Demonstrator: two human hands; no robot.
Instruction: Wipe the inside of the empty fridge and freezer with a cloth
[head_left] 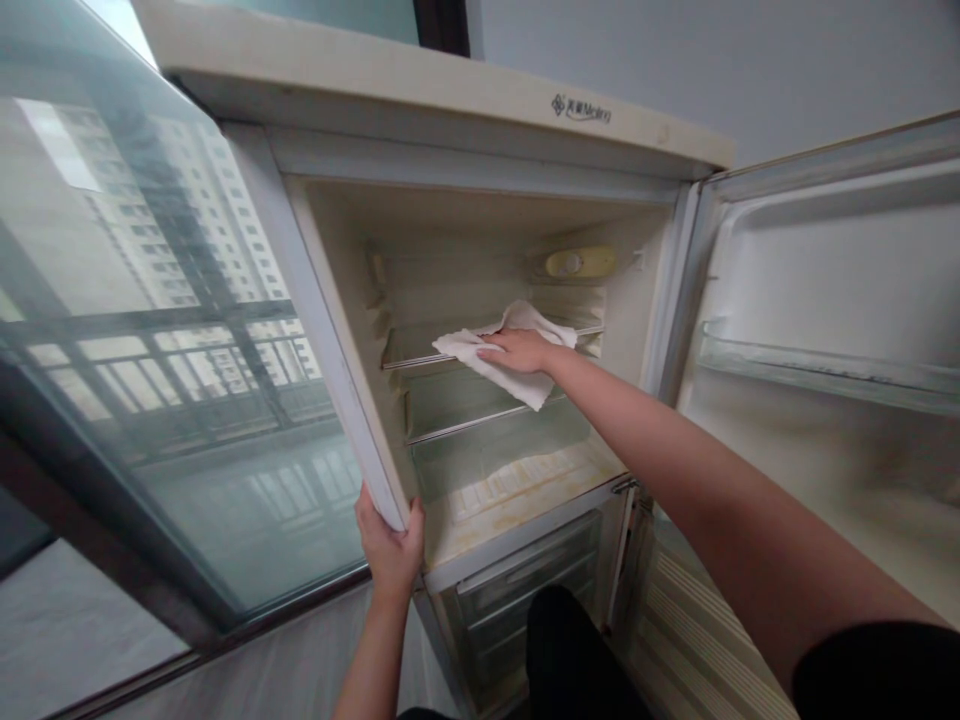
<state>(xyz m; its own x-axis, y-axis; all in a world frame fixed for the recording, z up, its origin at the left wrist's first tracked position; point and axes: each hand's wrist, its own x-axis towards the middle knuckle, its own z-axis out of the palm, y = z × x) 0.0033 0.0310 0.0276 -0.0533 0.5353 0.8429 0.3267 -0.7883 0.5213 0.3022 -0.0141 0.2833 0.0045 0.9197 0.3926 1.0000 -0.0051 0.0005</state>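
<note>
My right hand (517,350) presses a white cloth (529,390) onto the upper glass shelf (412,352) inside an open refrigerator (360,62). The cloth spreads out on both sides of the hand and hangs over the shelf's front edge. Lower down on the left, my left hand (391,535) is wrapped round the front edge of the refrigerator's side wall (341,370), thumb on the inner side. A second glass shelf (465,430) sits below the first. Yellowish stains mark the compartment floor (517,490).
The refrigerator door (825,260), with a clear door shelf (825,370), stands open at the right. Below is a lower compartment with drawers (525,590), and my dark-clothed knee (559,640) is in front of it. A glass window (150,400) borders the left side.
</note>
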